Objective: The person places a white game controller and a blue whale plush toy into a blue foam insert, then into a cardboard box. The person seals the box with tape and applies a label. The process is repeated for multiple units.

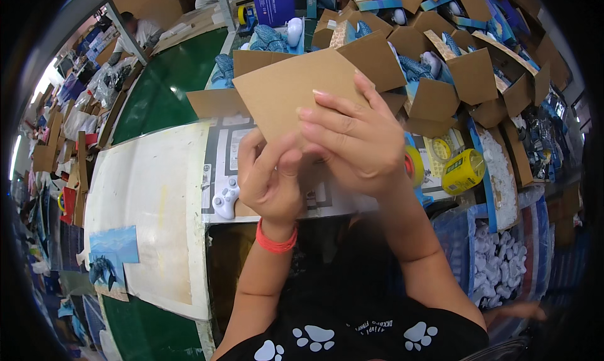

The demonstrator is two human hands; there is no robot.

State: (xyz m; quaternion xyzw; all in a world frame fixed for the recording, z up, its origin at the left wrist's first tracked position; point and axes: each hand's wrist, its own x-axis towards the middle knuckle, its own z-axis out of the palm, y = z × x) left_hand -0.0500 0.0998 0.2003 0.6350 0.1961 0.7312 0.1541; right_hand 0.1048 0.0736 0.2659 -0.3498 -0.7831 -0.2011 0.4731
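Note:
I hold a plain brown cardboard piece [292,90] up over the work table. My right hand [362,141] lies across its right side, fingers spread on its face. My left hand [270,178] is curled at its lower left edge, thumb and fingers pinching there; a red band circles that wrist. Below the cardboard, parts of the table are hidden by my hands. A white game controller [225,198] lies on the table just left of my left hand. Right of my right wrist stands a roll of tape [413,166], partly covered.
Open cardboard boxes [469,78] with blue sea-creature toys and controllers crowd the back and right. A yellow container [464,171] lies at the right. A bag of white controllers [500,260] sits lower right. On the pale board [151,203] at left is a printed card [114,251].

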